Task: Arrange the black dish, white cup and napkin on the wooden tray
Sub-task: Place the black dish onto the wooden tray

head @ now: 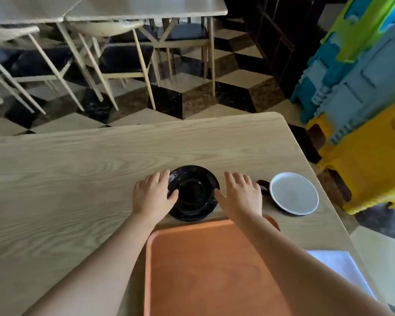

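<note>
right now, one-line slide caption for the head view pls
Both hands, left and right, flank the black dish beyond the empty tray; cup and napkin wait right.

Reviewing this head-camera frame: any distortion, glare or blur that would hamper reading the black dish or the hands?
Head view: wide-angle bending curves the table edges; the frame is slightly soft throughout; the black dish carries small glare spots and hides detail in its dark centre; left hand and right hand are evenly lit, fingers spread; the tray shows no glare.

One black dish (193, 193), one white cup (294, 193), one napkin (342, 270), one wooden tray (211, 272), two hands (152, 196)
</note>
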Motion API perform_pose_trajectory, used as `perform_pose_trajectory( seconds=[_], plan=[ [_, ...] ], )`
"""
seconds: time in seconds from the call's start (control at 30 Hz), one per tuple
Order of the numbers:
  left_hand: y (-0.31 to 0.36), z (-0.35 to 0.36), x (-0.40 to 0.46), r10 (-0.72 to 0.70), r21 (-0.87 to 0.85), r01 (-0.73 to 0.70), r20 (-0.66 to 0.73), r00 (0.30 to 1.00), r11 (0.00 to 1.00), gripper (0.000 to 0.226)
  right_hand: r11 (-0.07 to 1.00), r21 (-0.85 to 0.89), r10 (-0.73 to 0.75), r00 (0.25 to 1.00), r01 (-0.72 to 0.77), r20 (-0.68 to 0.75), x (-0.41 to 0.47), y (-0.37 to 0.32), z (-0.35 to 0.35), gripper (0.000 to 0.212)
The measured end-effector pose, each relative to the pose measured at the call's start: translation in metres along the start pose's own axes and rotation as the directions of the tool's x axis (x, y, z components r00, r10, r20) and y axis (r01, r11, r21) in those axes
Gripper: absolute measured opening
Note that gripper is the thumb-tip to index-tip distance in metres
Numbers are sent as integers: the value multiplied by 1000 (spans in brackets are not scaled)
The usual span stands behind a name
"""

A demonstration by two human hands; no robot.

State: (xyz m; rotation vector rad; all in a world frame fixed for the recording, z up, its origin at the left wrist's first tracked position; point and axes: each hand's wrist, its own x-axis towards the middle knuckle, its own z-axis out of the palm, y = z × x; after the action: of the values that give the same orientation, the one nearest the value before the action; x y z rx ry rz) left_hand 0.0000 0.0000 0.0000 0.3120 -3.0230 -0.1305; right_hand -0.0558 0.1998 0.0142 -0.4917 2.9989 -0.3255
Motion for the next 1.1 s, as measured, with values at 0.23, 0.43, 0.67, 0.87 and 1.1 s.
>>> perform_pose_trajectory(
  seconds=[0.23, 0.43, 0.67, 0.87, 1.1],
  plan=[
    [-4, 16, -3, -142, -77, 151, 110, 984, 986, 64, 999, 43, 15, 995, -19, 97, 9, 3, 19, 46],
    [-7, 13, 3, -184, -271, 242, 224, 957, 932, 41, 982, 189, -29, 988, 0, 154, 10, -3, 23, 30],
    [-8, -9, -8, -191, -694, 461, 433, 881, 553, 42, 854, 496, 90, 983, -159, 160, 7, -10, 14, 30],
    [-21, -42, -58, -192, -768, 501, 464, 865, 399, 52, 750, 641, 80, 984, -166, 162, -41, -11, -9, 32],
    [-25, -37, -128, -204, -698, 553, 522, 828, 455, 51, 671, 704, 27, 957, -231, 289, -102, -9, -3, 40]
  ],
)
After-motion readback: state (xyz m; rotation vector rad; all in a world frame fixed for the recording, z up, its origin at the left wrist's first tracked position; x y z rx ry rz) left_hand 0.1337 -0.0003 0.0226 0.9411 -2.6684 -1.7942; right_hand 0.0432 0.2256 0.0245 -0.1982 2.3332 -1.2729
